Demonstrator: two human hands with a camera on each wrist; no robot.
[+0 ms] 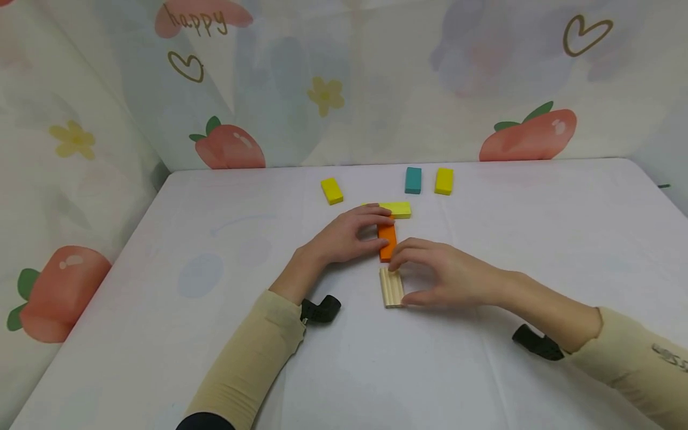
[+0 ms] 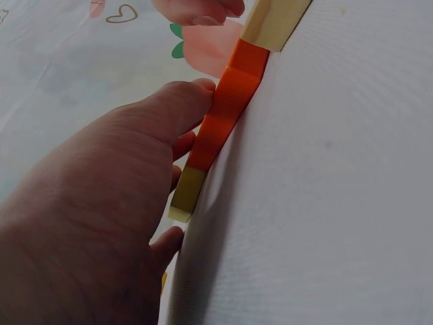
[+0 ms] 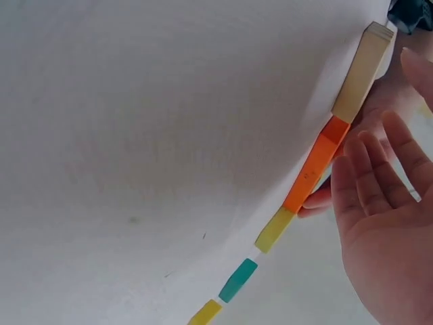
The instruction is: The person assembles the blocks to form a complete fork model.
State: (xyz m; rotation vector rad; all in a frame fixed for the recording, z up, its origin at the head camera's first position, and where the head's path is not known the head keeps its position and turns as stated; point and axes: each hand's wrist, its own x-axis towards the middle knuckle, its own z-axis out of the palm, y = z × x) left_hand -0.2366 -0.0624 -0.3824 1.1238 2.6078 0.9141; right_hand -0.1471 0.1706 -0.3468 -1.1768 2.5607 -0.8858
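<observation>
A: Left hand?
B: Left hand (image 1: 349, 236) is at the orange block (image 1: 387, 232), mid-worktop. Thumb and fingers spread apart, thumb tip touching the block's left side. Fingertips sit by its far end and cover part of a crosswise yellow block (image 1: 400, 209).

A: Right hand?
B: Right hand (image 1: 451, 272) is spread too, thumb apart from the fingers, beside the wood piece (image 1: 392, 288). Fingertips near its far end, thumb near its near right corner. Can't tell if any of them touch.

A: Layout of the row?
B: Flat on the white worktop (image 1: 408, 382). Wood piece nearest the person, lines running lengthwise, then orange just beyond it, then the yellow across orange's far end.

A: Back area?
B: Teal block (image 1: 413, 180), with a right-hand yellow block (image 1: 444, 181) near it. A left-hand yellow block (image 1: 332, 191) sits farther left, turned at an angle. Behind: printed cloth (image 1: 376, 119), fruit, flowers, hearts.

A: Arms?
B: Beige sleeves (image 1: 249, 352), black camera (image 1: 321, 309) at the left wrist, similar one at the right.
</observation>
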